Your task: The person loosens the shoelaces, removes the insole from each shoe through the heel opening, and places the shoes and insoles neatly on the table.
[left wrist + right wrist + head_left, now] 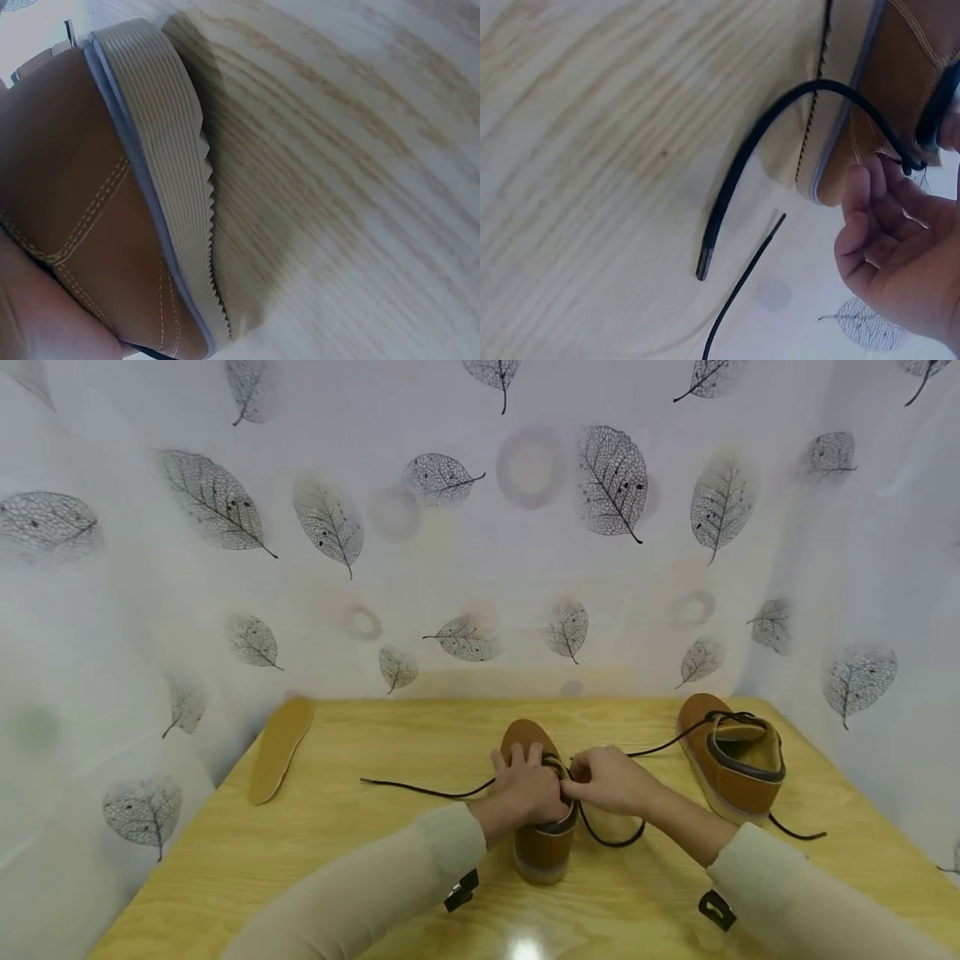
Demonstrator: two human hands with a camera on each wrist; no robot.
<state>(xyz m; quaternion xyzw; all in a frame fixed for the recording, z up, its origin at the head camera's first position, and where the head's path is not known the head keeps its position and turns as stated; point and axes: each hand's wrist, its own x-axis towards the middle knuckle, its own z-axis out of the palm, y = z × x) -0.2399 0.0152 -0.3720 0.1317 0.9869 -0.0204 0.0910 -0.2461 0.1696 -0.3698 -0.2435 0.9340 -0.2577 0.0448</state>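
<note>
A brown lace-up shoe (542, 850) with a pale ridged sole stands at the middle of the table, toe pointing away. My left hand (528, 789) grips it from above, fingers over its upper and the thumb side at the ankle opening. The left wrist view shows part of that hand (45, 319) against the shoe's stitched side (82, 127). At the shoe's right side, my right hand (618, 781) pinches the black shoelace (739, 161) close to the eyelets, its fingers (862, 184) curled. The lace's loose tip hangs over the table in the right wrist view.
A matching brown shoe (738, 768), laced in black, stands at the right, one lace end trailing on the table. A tan insole (281, 750) lies at the far left. Behind the wooden table (360, 902) hangs a leaf-patterned curtain (480, 560).
</note>
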